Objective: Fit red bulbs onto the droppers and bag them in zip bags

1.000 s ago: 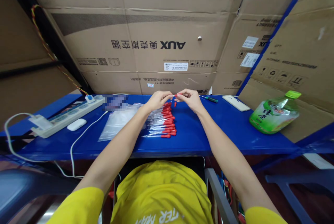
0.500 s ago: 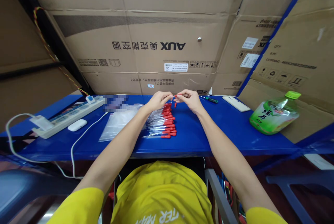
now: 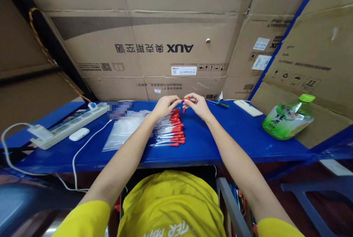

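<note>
My left hand (image 3: pixel 166 106) and my right hand (image 3: pixel 198 104) meet above the back of the blue table. Between their fingertips is a dropper with a red rubber bulb (image 3: pixel 186 99). My right fingers pinch the bulb; my left fingers close at its other end, and the tube there is mostly hidden. Just beneath my right fingers another red bulb (image 3: pixel 184 110) shows. Several droppers (image 3: pixel 165 130) with clear tubes and red bulbs lie in a row under my left hand, bulbs pointing right.
Clear plastic bags (image 3: pixel 120 132) lie left of the droppers. Farther left are a power strip (image 3: pixel 71 124), a white case (image 3: pixel 79 134) and a white cable. Toward the right are a green-handled screwdriver (image 3: pixel 222 105), a phone (image 3: pixel 248 108) and a green tea bottle (image 3: pixel 288 119). Cardboard (image 3: pixel 154 27) walls the back.
The red bulb between my fingertips shows more now, and my right fingers have shifted slightly around it. The whole view has moved a little; the row of droppers looks the same.
</note>
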A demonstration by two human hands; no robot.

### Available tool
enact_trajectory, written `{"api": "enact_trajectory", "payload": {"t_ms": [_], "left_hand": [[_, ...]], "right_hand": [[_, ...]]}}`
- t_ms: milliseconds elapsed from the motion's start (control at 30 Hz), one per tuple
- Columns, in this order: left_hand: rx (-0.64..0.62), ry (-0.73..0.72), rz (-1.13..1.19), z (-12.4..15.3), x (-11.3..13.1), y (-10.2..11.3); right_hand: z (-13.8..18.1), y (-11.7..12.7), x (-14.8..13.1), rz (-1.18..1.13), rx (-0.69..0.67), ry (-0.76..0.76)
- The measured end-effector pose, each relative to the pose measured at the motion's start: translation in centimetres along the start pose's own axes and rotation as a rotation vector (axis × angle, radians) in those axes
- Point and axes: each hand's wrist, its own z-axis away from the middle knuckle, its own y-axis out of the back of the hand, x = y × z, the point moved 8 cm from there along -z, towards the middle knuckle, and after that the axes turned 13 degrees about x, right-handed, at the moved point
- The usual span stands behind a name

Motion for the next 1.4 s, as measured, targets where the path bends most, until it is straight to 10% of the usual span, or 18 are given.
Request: {"api": "enact_trajectory", "payload": {"t_ms": [1400], "left_hand": [[-0.062, -0.008, 0.057, 0.1, 0.6, -0.3]], "right_hand": [[0.0, 0.5, -0.8, -0.009, 0.058, 0.071]]}}
